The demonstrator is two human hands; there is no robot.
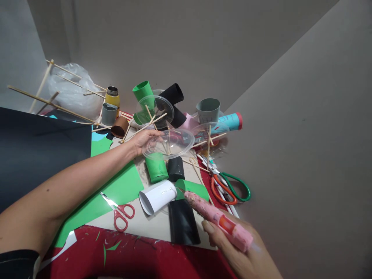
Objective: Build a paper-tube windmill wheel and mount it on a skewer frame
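My left hand (145, 141) is closed on the near edge of a clear plastic lid (181, 149), its fingers partly behind it. Thin wooden sticks (169, 142) stand at the lid. My right hand (232, 240) grips a pink hot glue gun (215, 217) with a translucent stick showing at its back end. The gun's tip is close to a white paper tube (157, 197) lying below the lid; I cannot tell whether they touch. Around it are a green tube (157, 169), a black tube (176, 169) and a larger black tube (183, 223).
Red-handled scissors (122, 217) lie on the left; larger scissors with green and orange handles (229, 188) lie right. Green paper (113, 186) and a dark sheet (43, 147) cover the left side. A yellow bottle (113, 101), a plastic bag (72, 93) and a grey cup (208, 114) stand behind.
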